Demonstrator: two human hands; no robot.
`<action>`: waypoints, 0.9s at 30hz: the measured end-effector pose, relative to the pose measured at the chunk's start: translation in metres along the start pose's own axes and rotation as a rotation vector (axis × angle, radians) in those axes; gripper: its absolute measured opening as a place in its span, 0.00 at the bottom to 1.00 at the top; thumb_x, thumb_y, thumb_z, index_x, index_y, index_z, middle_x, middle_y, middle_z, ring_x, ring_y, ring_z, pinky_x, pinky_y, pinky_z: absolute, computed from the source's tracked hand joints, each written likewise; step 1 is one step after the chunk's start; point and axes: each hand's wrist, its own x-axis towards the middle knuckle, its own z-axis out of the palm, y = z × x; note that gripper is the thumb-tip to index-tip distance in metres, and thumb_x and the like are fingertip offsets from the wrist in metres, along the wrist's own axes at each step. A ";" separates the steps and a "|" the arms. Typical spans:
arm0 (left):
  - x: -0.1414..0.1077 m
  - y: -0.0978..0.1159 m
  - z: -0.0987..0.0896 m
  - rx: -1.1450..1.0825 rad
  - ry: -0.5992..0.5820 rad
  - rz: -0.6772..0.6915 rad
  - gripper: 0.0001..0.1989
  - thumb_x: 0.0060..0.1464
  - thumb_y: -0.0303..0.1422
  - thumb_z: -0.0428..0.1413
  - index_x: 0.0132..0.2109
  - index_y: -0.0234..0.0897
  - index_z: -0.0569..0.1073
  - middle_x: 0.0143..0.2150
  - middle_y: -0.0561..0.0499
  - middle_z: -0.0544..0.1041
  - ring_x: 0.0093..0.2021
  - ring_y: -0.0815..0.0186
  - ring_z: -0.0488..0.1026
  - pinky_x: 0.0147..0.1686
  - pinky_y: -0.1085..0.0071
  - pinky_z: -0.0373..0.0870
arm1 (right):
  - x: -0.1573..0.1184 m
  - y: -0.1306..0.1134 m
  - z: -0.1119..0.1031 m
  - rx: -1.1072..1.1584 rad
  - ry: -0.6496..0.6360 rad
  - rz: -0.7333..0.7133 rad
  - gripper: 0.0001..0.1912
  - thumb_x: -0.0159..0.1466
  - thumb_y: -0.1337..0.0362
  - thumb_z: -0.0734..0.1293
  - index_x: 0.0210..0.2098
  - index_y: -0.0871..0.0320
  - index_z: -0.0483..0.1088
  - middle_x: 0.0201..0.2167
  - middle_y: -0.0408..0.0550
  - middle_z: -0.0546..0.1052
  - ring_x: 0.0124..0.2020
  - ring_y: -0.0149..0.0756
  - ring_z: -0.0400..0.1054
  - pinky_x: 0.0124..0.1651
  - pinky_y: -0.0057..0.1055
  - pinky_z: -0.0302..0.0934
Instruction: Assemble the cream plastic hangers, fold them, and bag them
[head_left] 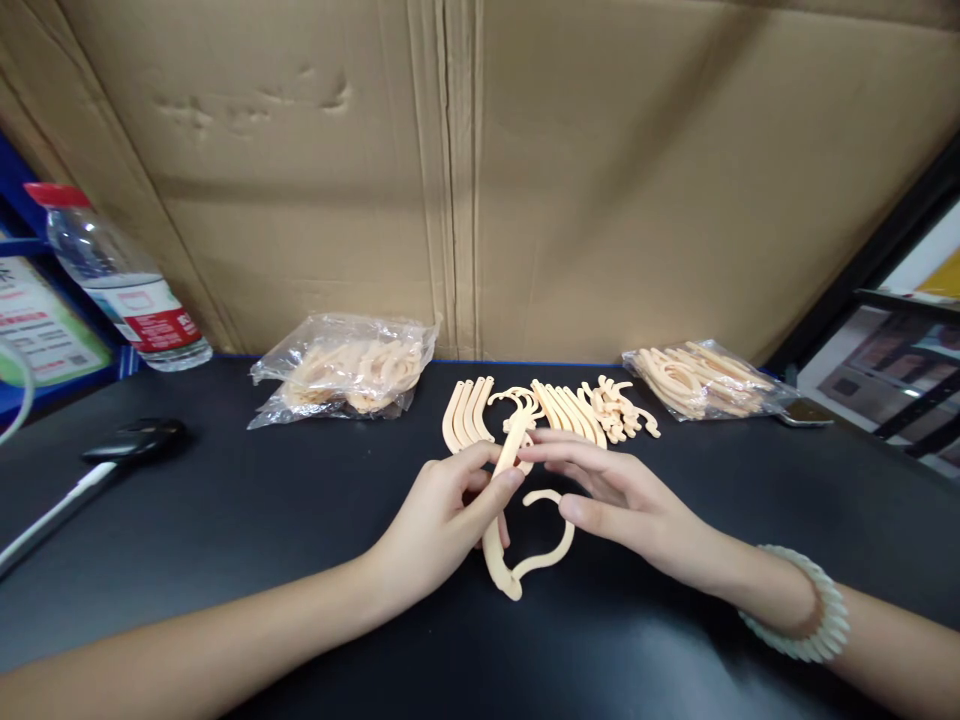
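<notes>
Held upright at a slant in my left hand (439,505) is a beige plastic clothes hanger (495,555), with thumb and fingers closed round its long curved arm. Its hook (553,548) curls out to the right from the lower end of the arm. My right hand (637,495) reaches in from the right with fingers stretched out and thumb apart. Its fingertips are at the upper part of the arm, and its thumb overlaps the hook. Whether that thumb presses on the hook I cannot tell. Part of the hanger is hidden behind my left fingers.
Behind my hands lie curved hanger arms (466,412), more arms (566,410), loose hooks (517,402) and small curved pieces (619,408). Clear bags of beige parts lie at left (352,370) and right (701,380). A water bottle (127,285) and a black plug-like device (135,440) are at left.
</notes>
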 end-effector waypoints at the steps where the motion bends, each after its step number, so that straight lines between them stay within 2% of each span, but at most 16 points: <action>1: 0.000 0.000 0.000 0.034 0.018 0.016 0.13 0.62 0.42 0.50 0.39 0.37 0.71 0.20 0.55 0.74 0.21 0.67 0.73 0.24 0.75 0.66 | 0.000 0.000 0.000 0.052 -0.023 0.033 0.18 0.65 0.62 0.66 0.55 0.49 0.70 0.60 0.49 0.68 0.62 0.40 0.59 0.64 0.43 0.54; 5: 0.000 -0.002 -0.001 0.081 0.070 0.045 0.14 0.63 0.42 0.50 0.37 0.36 0.71 0.22 0.56 0.71 0.22 0.68 0.71 0.24 0.75 0.65 | 0.002 0.001 -0.001 0.222 0.045 0.159 0.14 0.64 0.60 0.68 0.50 0.50 0.74 0.54 0.48 0.74 0.58 0.41 0.64 0.64 0.44 0.53; 8: 0.000 -0.004 -0.001 0.040 0.068 0.038 0.13 0.63 0.41 0.49 0.42 0.37 0.70 0.25 0.56 0.70 0.22 0.69 0.71 0.24 0.74 0.68 | 0.003 0.002 -0.001 0.348 0.138 0.225 0.13 0.62 0.61 0.69 0.47 0.52 0.75 0.49 0.49 0.76 0.54 0.41 0.68 0.61 0.43 0.57; 11: -0.001 -0.005 0.000 0.057 0.112 0.066 0.12 0.63 0.37 0.48 0.51 0.40 0.66 0.29 0.57 0.68 0.21 0.71 0.70 0.22 0.75 0.68 | 0.005 0.003 -0.001 0.438 0.225 0.289 0.14 0.60 0.60 0.71 0.45 0.53 0.75 0.44 0.48 0.76 0.44 0.35 0.71 0.50 0.35 0.65; 13: -0.002 -0.005 0.001 0.121 0.135 0.102 0.15 0.62 0.34 0.48 0.56 0.42 0.62 0.32 0.57 0.67 0.22 0.71 0.69 0.22 0.75 0.68 | 0.005 0.005 0.000 0.448 0.291 0.340 0.15 0.59 0.59 0.72 0.45 0.53 0.73 0.40 0.45 0.75 0.38 0.31 0.69 0.42 0.30 0.65; 16: -0.003 -0.007 0.001 0.277 0.146 0.198 0.17 0.61 0.29 0.48 0.57 0.42 0.61 0.38 0.53 0.70 0.30 0.68 0.73 0.30 0.71 0.72 | 0.006 0.008 0.001 0.407 0.336 0.371 0.19 0.60 0.56 0.71 0.48 0.54 0.69 0.33 0.44 0.75 0.31 0.28 0.67 0.35 0.27 0.62; 19: -0.003 -0.008 0.001 0.423 0.164 0.310 0.16 0.61 0.27 0.47 0.56 0.41 0.62 0.45 0.48 0.72 0.42 0.63 0.74 0.42 0.66 0.72 | 0.006 0.008 0.002 0.321 0.206 0.350 0.20 0.64 0.51 0.66 0.47 0.60 0.67 0.24 0.42 0.73 0.22 0.27 0.60 0.28 0.28 0.55; 21: -0.003 -0.009 -0.001 0.534 0.167 0.361 0.15 0.62 0.26 0.47 0.55 0.42 0.63 0.48 0.48 0.73 0.43 0.63 0.75 0.43 0.65 0.72 | 0.005 0.005 0.001 0.247 0.073 0.329 0.20 0.66 0.50 0.62 0.45 0.62 0.67 0.19 0.40 0.70 0.20 0.28 0.58 0.26 0.27 0.52; 24: -0.002 -0.010 -0.004 0.760 0.168 0.448 0.13 0.64 0.28 0.46 0.54 0.41 0.65 0.48 0.49 0.76 0.40 0.63 0.77 0.37 0.68 0.73 | 0.003 0.001 0.000 0.157 -0.077 0.339 0.21 0.67 0.49 0.59 0.46 0.62 0.66 0.16 0.38 0.69 0.18 0.28 0.58 0.24 0.27 0.51; 27: -0.001 -0.007 -0.008 1.030 0.170 0.617 0.11 0.65 0.27 0.45 0.49 0.37 0.68 0.40 0.49 0.79 0.31 0.65 0.77 0.28 0.71 0.70 | 0.001 0.000 0.000 0.126 -0.162 0.373 0.22 0.69 0.49 0.56 0.46 0.62 0.67 0.13 0.36 0.67 0.14 0.27 0.55 0.22 0.25 0.49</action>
